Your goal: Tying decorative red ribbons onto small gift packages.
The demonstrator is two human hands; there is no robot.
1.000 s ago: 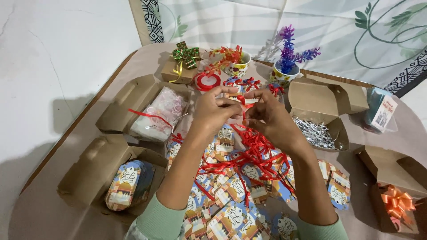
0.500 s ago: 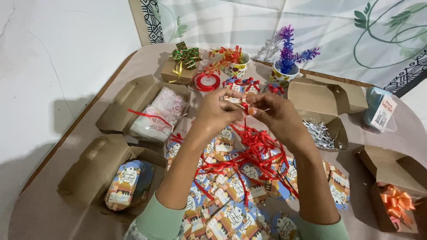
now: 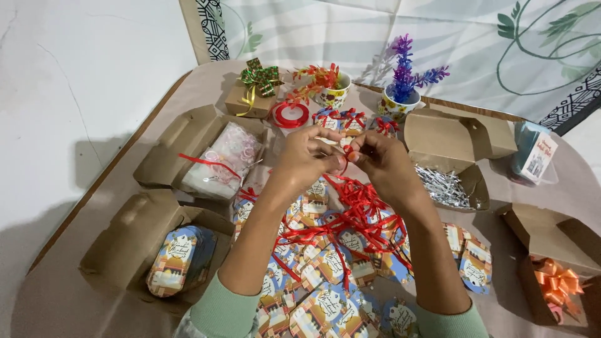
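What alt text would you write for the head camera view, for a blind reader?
Two hands, the left hand and right hand, pinch a red ribbon above a pile of printed tags and loose ribbon. Open brown cardboard boxes surround them on the table.

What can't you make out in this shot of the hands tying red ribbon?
- Head view: whatever the left hand and right hand pinch with the red ribbon is hidden by fingers.
- Orange bow box: cut by the right edge.
- Card pile: bottom cut off, partly under forearms.
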